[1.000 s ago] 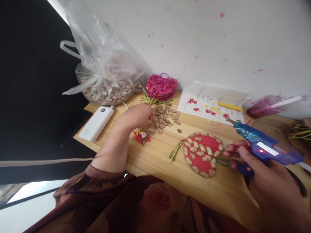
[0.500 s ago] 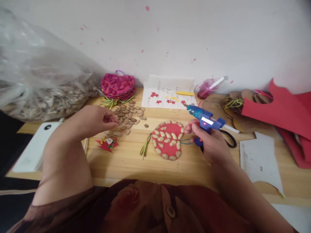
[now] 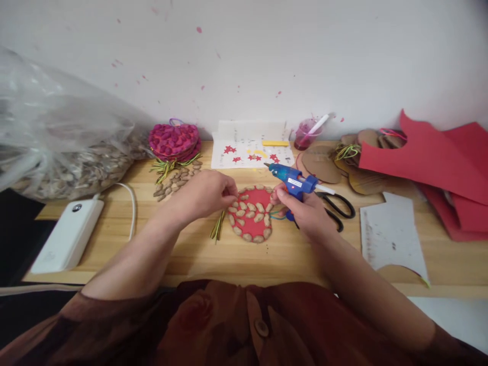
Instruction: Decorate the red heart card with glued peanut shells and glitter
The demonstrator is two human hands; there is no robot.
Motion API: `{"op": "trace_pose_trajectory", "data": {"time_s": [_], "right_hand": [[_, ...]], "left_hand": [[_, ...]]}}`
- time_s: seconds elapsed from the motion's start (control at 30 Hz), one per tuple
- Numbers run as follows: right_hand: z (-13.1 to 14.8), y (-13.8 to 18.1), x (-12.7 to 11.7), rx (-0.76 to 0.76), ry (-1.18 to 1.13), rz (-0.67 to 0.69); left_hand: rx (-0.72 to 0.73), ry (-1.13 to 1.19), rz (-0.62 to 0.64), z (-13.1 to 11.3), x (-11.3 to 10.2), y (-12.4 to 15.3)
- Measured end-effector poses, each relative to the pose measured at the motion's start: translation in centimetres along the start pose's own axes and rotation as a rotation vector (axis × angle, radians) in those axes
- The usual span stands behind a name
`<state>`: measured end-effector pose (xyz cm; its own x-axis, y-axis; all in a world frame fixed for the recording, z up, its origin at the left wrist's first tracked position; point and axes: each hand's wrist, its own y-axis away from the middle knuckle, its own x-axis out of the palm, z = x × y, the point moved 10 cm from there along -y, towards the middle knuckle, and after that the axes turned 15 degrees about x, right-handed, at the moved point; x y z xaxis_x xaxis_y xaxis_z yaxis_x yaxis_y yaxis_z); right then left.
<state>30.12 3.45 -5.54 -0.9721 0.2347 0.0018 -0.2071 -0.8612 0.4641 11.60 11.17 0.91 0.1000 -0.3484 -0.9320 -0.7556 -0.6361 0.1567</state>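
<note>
My right hand [image 3: 307, 211] grips a blue hot glue gun [image 3: 292, 180], its nozzle pointing up and left and a small red light lit on its side. My left hand [image 3: 215, 192] is pinched at the upper left rim of a red cutout [image 3: 259, 196] edged with peanuts; what its fingertips hold, if anything, is hidden. More peanuts form a leafy pattern across the middle of the cutout. A green-yellow string tassel [image 3: 217, 226] hangs off its left side. Loose peanuts [image 3: 176, 181] lie beyond my left hand, which partly covers them.
A clear bag of peanuts [image 3: 87, 162] and a white power bank [image 3: 68, 234] stand left. Behind are a magenta peanut ornament [image 3: 174, 141], paper with red stars [image 3: 221, 160] and a cup [image 3: 305, 134]. Scissors [image 3: 343, 206], red sheets [image 3: 430, 157] and grey card [image 3: 391, 234] lie right.
My left hand has moved right, from beside the loose peanuts to the rim of the red cutout. My right hand still holds the glue gun. The view has shifted a little.
</note>
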Motion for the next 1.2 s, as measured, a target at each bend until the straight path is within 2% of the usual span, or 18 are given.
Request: {"op": "trace_pose_trajectory", "data": {"time_s": [0.17,0.3,0.53,0.77,1.0,1.1,1.2], "right_hand": [[0.1,-0.2,-0.3,-0.007,-0.051,-0.01],[0.0,-0.1,-0.5,0.007,-0.059,-0.026],[0.0,0.0,-0.6,0.029,-0.062,-0.07],[0.4,0.3,-0.5,0.018,-0.061,-0.088],[0.4,0.3,-0.6,-0.001,-0.067,-0.079],[0.4,0.4,-0.6,0.001,-0.064,-0.077],[0.5,0.6,-0.5,0.009,-0.053,-0.073]], "left_hand": [[-0.067,-0.037,-0.113,2.6,-1.0,1.9],[-0.084,0.059,-0.146,4.4,0.1,5.0],[0.01,0.068,-0.308,4.9,1.6,9.3],[0.182,0.075,-0.396,3.0,2.7,9.6],[0.086,0.057,-0.425,4.0,2.2,9.6],[0.037,0.058,-0.39,4.7,2.6,9.6],[0.052,0.027,-0.35,4.3,2.8,9.4]]}}
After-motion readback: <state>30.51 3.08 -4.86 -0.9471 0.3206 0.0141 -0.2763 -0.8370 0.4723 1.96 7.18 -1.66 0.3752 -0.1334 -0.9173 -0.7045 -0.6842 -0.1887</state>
